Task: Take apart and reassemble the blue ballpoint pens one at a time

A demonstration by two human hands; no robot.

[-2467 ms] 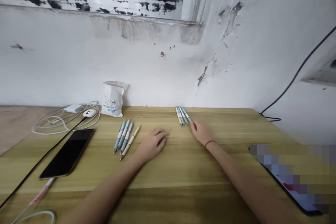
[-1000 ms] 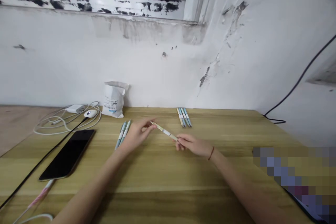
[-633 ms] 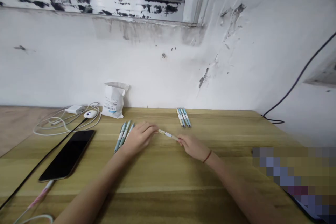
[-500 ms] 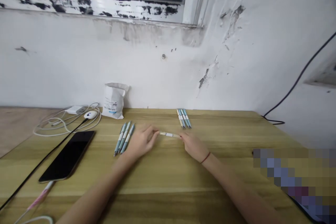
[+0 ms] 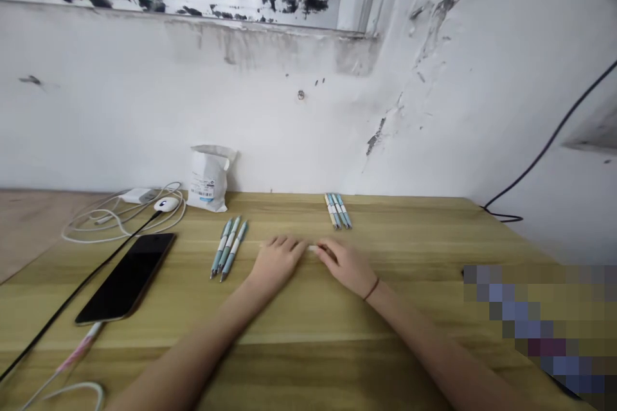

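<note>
The wooden surface (image 5: 308, 327) runs back to the white wall, with its right end near a dark cable (image 5: 540, 154) trailing down the side wall; bare board lies open in front of both hands and between the two sets of pens; the left hand (image 5: 277, 263) and right hand (image 5: 344, 264) lie close together at mid-surface, fingertips almost meeting over a pale pen (image 5: 313, 248), of which only a short white bit shows between them; each grip is curled low and nearly closed, fingers on the pen, though I cannot tell how firmly either pinches it; three blue pens (image 5: 229, 248) lie just left of the left hand; a tidy row of four pens (image 5: 337, 210) sits beyond the right hand near the wall; a black phone (image 5: 128, 277) and white cables (image 5: 120, 215) occupy the left side, a small white pouch (image 5: 208, 178) stands against the wall.
</note>
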